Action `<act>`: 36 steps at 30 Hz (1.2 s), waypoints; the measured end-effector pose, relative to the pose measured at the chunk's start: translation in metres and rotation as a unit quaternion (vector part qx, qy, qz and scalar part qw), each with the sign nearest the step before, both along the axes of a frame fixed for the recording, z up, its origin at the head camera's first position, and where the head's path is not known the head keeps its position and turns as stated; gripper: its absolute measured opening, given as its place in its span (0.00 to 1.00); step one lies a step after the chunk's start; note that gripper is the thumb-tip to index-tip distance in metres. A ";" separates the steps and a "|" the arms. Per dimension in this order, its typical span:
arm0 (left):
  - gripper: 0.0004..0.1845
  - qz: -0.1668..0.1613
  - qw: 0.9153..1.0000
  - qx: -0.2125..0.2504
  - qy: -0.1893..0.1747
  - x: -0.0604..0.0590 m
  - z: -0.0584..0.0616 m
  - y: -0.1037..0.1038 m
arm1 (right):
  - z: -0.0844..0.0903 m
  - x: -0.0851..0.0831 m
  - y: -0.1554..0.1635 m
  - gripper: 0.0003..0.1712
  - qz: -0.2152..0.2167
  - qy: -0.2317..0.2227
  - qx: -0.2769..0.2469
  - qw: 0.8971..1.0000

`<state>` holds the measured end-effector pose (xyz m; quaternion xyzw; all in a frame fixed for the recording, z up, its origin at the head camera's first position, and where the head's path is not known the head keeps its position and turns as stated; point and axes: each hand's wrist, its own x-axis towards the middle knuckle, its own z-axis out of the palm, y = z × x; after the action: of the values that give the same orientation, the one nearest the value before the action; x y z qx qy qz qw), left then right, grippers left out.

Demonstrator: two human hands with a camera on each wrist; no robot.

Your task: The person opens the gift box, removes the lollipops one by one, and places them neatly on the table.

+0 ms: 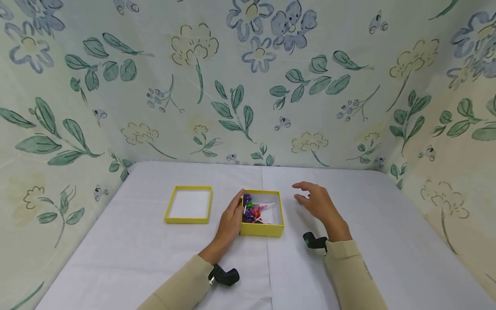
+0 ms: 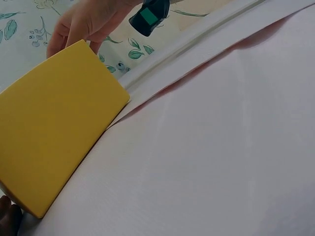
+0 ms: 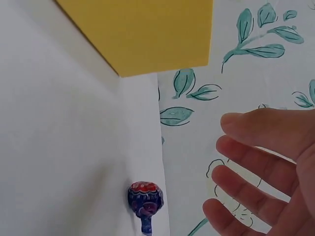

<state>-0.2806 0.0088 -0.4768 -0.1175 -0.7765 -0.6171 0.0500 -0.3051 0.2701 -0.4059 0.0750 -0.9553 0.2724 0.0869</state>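
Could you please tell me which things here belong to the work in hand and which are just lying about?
In hand: box with lollipops, left hand on its side, open right hand beside it, lid.
Lying about: white cloth, floral backdrop.

White cloth-covered tabletop [image 1: 348, 275]: bare to the front and right. Floral fabric walls [image 1: 248, 86]: close off the back and both sides. Open yellow cardboard box [image 1: 262, 231] of wrapped lollipops: centre, left hand [image 1: 231, 219] against its left wall. Yellow box lid [image 1: 188, 204]: left, a gap between. Right hand [image 1: 319, 203]: hovering right of the box.
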 end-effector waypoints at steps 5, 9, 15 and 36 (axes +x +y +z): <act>0.27 0.000 1.000 0.004 -0.003 0.001 0.000 -0.001 | 0.004 0.004 -0.012 0.19 0.007 0.015 -0.006 1.000; 0.27 0.000 1.000 0.005 0.001 0.001 -0.001 -0.001 | 0.006 0.007 -0.021 0.18 0.007 0.032 -0.007 0.999; 0.26 0.003 1.000 0.006 0.004 0.003 -0.002 -0.001 | 0.009 0.012 -0.031 0.17 0.016 0.054 -0.020 0.998; 0.26 0.012 1.000 0.000 0.014 0.001 -0.002 -0.001 | 0.012 0.013 -0.076 0.16 0.062 0.037 -0.087 0.994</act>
<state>-0.2796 0.0078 -0.4790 -0.1168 -0.7768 -0.6151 0.0684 -0.2924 0.1943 -0.3939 0.1366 -0.9177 0.3560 0.1109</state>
